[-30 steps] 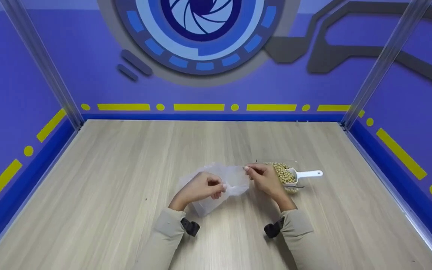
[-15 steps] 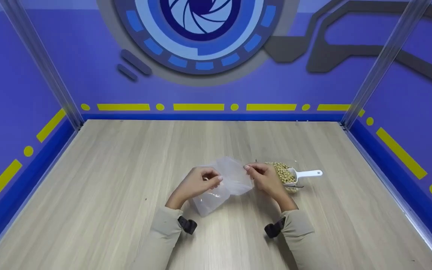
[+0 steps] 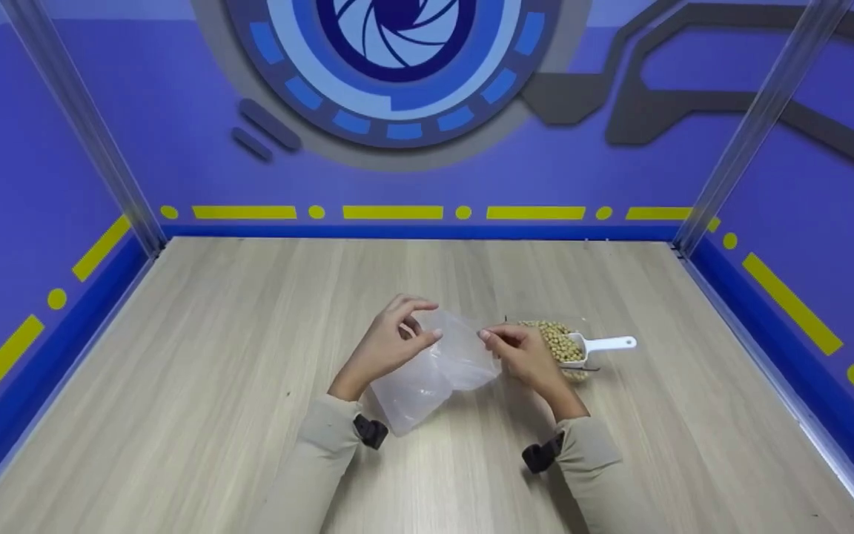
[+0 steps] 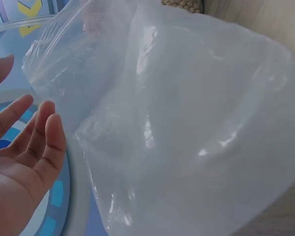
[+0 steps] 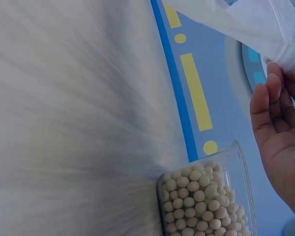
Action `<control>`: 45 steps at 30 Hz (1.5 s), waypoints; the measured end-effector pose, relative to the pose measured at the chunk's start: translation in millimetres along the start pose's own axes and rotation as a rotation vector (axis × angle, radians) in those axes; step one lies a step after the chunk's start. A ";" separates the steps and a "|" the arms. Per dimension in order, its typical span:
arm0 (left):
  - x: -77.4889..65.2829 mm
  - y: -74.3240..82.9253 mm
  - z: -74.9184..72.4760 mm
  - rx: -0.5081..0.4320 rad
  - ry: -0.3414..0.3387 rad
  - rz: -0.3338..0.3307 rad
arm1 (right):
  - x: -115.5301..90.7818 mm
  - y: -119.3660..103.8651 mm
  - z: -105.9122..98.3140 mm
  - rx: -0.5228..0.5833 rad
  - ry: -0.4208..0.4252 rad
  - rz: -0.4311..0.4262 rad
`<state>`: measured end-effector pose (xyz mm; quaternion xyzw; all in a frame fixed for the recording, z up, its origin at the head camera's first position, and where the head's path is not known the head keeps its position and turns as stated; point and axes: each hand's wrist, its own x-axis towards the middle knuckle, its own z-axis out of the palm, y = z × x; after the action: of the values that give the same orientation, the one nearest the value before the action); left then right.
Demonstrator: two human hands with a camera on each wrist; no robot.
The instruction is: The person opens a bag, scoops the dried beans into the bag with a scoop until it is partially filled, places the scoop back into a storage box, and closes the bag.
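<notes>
A translucent zip bag [image 3: 414,393] hangs between the two hands in the head view. Its zip edge shows at the upper left of the left wrist view, where the bag [image 4: 187,123] fills most of the picture. My right hand [image 3: 532,360] pinches a top corner of it between thumb and fingertips; the right wrist view shows that hand [image 5: 285,128] at the right edge. My left hand [image 3: 384,343] is beside the bag's other side, thumb and fingers spread apart. In its wrist view the fingers [image 4: 53,142] appear off the plastic.
Right of the right hand stands a clear container [image 5: 241,162] of pale round beans [image 3: 559,341], resembling soybeans. A white scoop [image 3: 608,344] lies in it, handle pointing right. The wooden table [image 3: 249,311] is enclosed by blue printed walls [image 3: 175,133].
My left hand has let go of the bag's edge and moved up slightly as its fingers spread. The bag has unfolded and hangs flatter. My right hand stays nearly in place.
</notes>
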<state>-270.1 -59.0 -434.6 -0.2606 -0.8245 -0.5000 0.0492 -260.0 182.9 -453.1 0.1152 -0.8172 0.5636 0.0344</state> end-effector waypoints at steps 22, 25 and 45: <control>8.4 18.8 0.2 0.089 -0.204 0.035 | 6.0 11.7 7.6 -0.016 -0.037 -0.077; 8.3 18.5 -0.9 0.090 -0.235 0.053 | 6.7 10.0 7.3 -0.028 -0.031 -0.060; 7.0 13.7 -1.4 0.062 -0.342 0.048 | 8.7 13.2 4.4 -0.024 -0.005 -0.087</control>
<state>-269.8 -52.6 -420.6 -0.3595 -0.8295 -0.4214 -0.0717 -271.1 182.0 -465.1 0.1515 -0.8183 0.5514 0.0579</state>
